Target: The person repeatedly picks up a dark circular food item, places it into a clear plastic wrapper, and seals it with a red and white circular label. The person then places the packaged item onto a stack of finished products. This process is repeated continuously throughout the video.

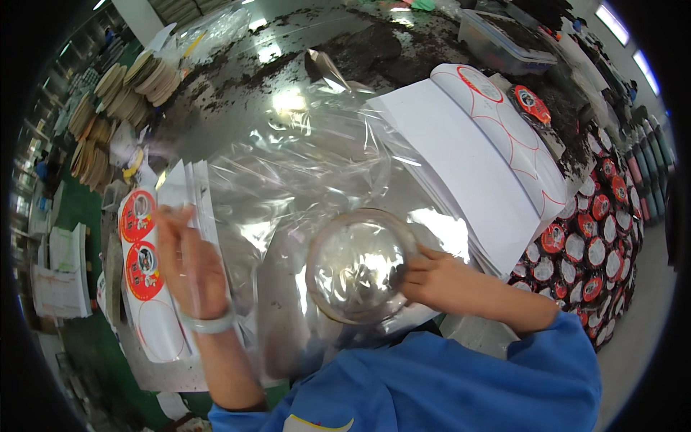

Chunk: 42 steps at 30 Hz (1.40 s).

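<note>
A round, shiny object [359,270] with a pale brownish rim lies before me, with clear plastic film over or under it. Its material is hard to tell through the glare. My right hand [440,281] grips its right edge. Motion blurs my left hand [197,264], which is raised over the strip of round red labels [144,270] and a stack of white sheets [208,200]. Whether its fingers hold anything is unclear. A bangle [208,324] circles that wrist. Loose clear plastic film [302,162] covers the table's middle, crumpled and reflecting light.
A white sheet stack [459,167] and a curled label roll [502,129] lie at right. Beyond them, many round red-labelled packs [588,243] are piled. Dark crumbs [372,51] litter the table's far side near a plastic bin [507,40]. Stacked discs [154,81] stand far left.
</note>
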Each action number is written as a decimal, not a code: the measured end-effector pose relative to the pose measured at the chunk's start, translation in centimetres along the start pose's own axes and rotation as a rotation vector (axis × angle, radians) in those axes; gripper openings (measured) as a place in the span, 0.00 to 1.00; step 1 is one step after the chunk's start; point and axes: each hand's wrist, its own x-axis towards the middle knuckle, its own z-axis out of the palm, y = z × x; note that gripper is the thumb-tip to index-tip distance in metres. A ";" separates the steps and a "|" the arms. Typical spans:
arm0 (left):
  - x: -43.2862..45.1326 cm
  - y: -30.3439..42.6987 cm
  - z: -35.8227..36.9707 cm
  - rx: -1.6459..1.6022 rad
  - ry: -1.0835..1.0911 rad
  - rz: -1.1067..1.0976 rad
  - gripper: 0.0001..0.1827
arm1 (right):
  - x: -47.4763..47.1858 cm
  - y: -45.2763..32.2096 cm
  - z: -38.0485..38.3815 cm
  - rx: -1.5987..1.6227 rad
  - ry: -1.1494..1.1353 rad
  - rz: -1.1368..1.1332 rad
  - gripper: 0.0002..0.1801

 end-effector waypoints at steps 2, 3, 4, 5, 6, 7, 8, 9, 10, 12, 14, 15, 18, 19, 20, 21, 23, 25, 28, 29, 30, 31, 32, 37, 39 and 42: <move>0.5 1.0 -1.8 0.352 -0.154 0.143 0.15 | -0.2 -1.3 -3.2 -0.003 -0.034 -0.014 0.05; 0.9 0.2 -1.8 0.387 -0.341 0.012 0.17 | 0.5 -2.0 -3.5 -0.005 0.026 0.006 0.05; -1.0 -2.1 -0.5 0.334 -0.462 -0.134 0.15 | 2.0 -1.5 -2.4 -0.004 0.087 -0.005 0.04; -3.1 -4.2 0.6 0.301 -0.566 -0.282 0.14 | 3.7 0.2 -0.5 -0.003 0.155 -0.032 0.04; -5.2 -6.3 1.6 0.279 -0.659 -0.423 0.12 | 3.8 2.8 0.4 0.051 0.017 0.241 0.06; -6.8 -8.7 0.9 0.495 -0.818 -0.499 0.12 | 3.9 5.0 -1.9 0.115 0.213 0.280 0.03; -8.3 -12.1 -0.2 0.870 -0.925 -0.263 0.10 | 3.8 7.1 -4.3 0.181 0.420 0.305 0.01; -8.9 -15.3 -2.3 1.305 -1.118 0.305 0.08 | 2.9 7.2 -6.2 0.509 0.601 0.548 0.04; -8.6 -16.1 -2.7 1.331 -1.197 0.285 0.15 | 2.5 6.8 -7.1 0.344 0.681 0.483 0.03; -7.7 -13.5 -2.8 1.107 -1.173 -0.118 0.23 | 5.3 6.3 -6.8 0.015 0.650 0.209 0.06; -5.4 -11.2 -4.1 1.053 -1.013 0.021 0.39 | 6.4 10.9 0.1 -0.123 0.249 0.082 0.19; -3.9 -10.6 -5.6 1.097 -0.803 0.387 0.50 | 6.6 13.6 -0.3 0.053 -0.011 0.136 0.19; -1.3 -9.7 -8.8 1.291 -0.547 0.179 0.64 | 13.5 17.9 -8.2 0.557 -0.015 0.643 0.18; -1.1 -10.2 -9.0 1.294 -0.547 0.150 0.66 | 15.7 21.7 -8.0 0.381 0.459 0.526 0.12; -1.1 -10.6 -9.3 1.310 -0.535 0.115 0.67 | 18.7 25.6 -7.8 -0.067 0.660 0.526 0.12; -0.9 -11.0 -9.6 1.329 -0.537 0.085 0.69 | 21.1 30.4 -5.1 -0.354 0.764 0.607 0.23; -1.6 -11.2 -11.0 1.374 -0.546 0.109 0.70 | 24.0 35.5 -1.4 -1.021 0.632 0.431 0.30; -1.0 -10.9 -11.4 1.408 -0.586 0.081 0.72 | 25.1 38.4 -0.3 -0.461 0.171 0.501 0.23; -1.7 -10.3 -13.0 1.116 -0.560 -0.104 0.73 | 25.0 35.2 -3.4 -0.048 0.886 0.385 0.17; -2.0 -10.0 -13.2 0.886 -0.394 -0.003 0.68 | 24.3 30.8 -5.7 0.034 0.898 0.230 0.18; -2.1 -9.6 -12.9 0.651 -0.238 0.109 0.64 | 22.6 26.8 -7.0 0.112 0.732 0.132 0.19; -1.9 -9.4 -13.9 0.789 -0.060 0.269 0.51 | 20.3 23.1 -7.4 0.090 0.566 0.076 0.20; -0.9 -7.8 -10.1 0.840 0.103 0.536 0.42 | 18.3 18.7 -6.1 0.044 0.543 -0.212 0.20; 0.1 -7.5 -5.3 1.317 -0.599 0.783 0.18 | 12.0 8.9 3.6 -0.138 0.104 -0.326 0.10; 0.0 -8.6 -3.6 1.464 -0.770 1.029 0.16 | 12.7 8.2 2.3 -0.014 -0.015 -0.147 0.13; 0.0 -7.9 -3.1 1.408 -0.771 0.751 0.34 | 14.1 7.0 -0.1 0.079 -0.229 0.019 0.17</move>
